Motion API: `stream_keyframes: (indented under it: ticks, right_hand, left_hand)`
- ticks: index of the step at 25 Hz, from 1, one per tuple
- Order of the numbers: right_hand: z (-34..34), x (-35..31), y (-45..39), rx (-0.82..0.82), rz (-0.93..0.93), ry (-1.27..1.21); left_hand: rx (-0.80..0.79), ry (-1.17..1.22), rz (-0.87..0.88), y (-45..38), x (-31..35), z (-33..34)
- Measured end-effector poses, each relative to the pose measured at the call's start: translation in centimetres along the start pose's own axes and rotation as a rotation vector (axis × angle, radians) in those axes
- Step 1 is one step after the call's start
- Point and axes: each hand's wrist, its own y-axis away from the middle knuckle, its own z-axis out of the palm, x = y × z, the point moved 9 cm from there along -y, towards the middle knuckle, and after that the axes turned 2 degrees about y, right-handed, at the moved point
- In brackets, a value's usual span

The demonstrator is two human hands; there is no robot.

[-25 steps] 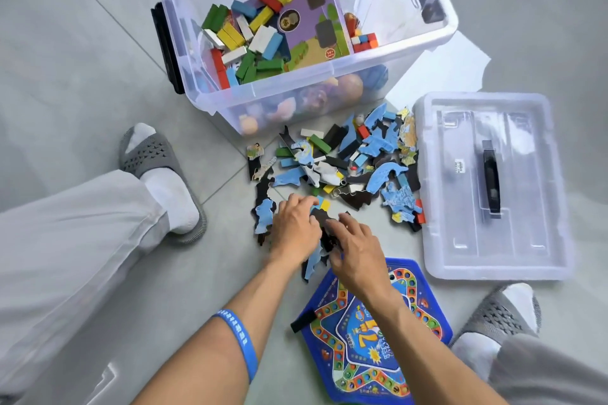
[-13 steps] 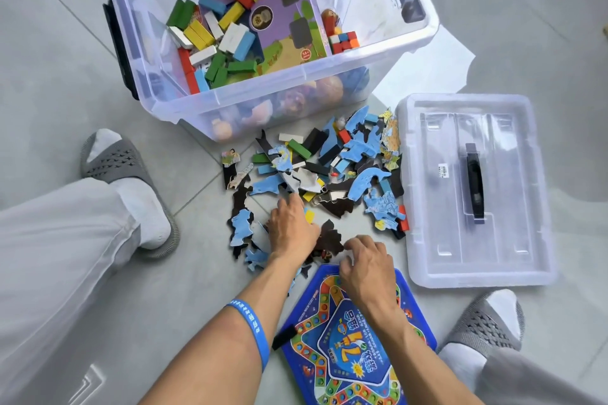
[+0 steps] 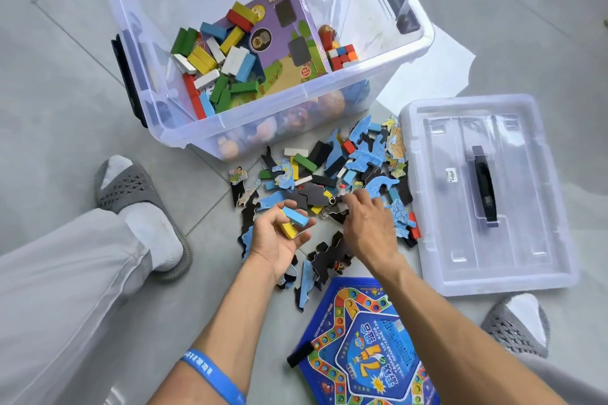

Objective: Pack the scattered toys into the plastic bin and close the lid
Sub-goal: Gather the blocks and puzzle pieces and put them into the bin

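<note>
A clear plastic bin (image 3: 388, 52) stands on the floor with coloured wooden blocks (image 3: 214, 66) and a purple box (image 3: 289, 36) inside. In front of it lies a heap of blue and black puzzle pieces (image 3: 358, 161) mixed with loose blocks. My left hand (image 3: 279, 237) is turned palm up, holding a blue block (image 3: 295, 216) and a yellow one. My right hand (image 3: 368, 223) presses down on the heap, fingers at a small metal ring; what it grips is hidden. The bin's clear lid (image 3: 526, 256) lies flat to the right.
A blue star-shaped game board (image 3: 368, 348) lies on the floor between my forearms. My feet in grey slippers (image 3: 138, 194) sit at left and lower right (image 3: 516, 325), with my trouser legs beside them. A white sheet lies behind the lid.
My left hand has lifted off the heap and turned palm up with a blue and a yellow block in it. My right hand has moved from the board's edge into the heap.
</note>
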Motion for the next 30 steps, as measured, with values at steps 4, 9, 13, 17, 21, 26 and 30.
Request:
stream_keyframes:
  ticks: [4,9,13,17,21,26,30]
  right_hand:
    - [0.4,-0.2,0.2,0.034,-0.182,0.163]
    - [1.5,-0.3,0.2,0.062,-0.105,0.217]
    - [1.6,0.9,0.4,0.061,-0.024,0.182]
    - [0.9,1.9,-0.4,0.039,-0.004,0.173]
    - [1.0,1.9,-0.4,0.009,-0.065,0.222]
    - [1.0,1.4,0.0,-0.008,-0.169,-0.004]
    - [2.0,4.6,-0.2,-0.098,0.263,-1.027]
  left_hand:
    - [-0.031,-0.027,0.002,-1.0,0.1,1.7]
    - [0.18,-0.424,0.033,-1.8,-0.6,0.0]
    - [0.279,-1.081,0.241,-1.9,0.5,0.6]
    - [0.256,-1.652,0.547,-1.4,0.8,3.8]
    - [0.26,-1.884,0.648,-1.8,0.1,5.9]
    - [0.24,-1.537,0.498,-3.3,1.2,5.8]
    - [0.092,-0.618,0.169,-3.8,-0.7,3.6]
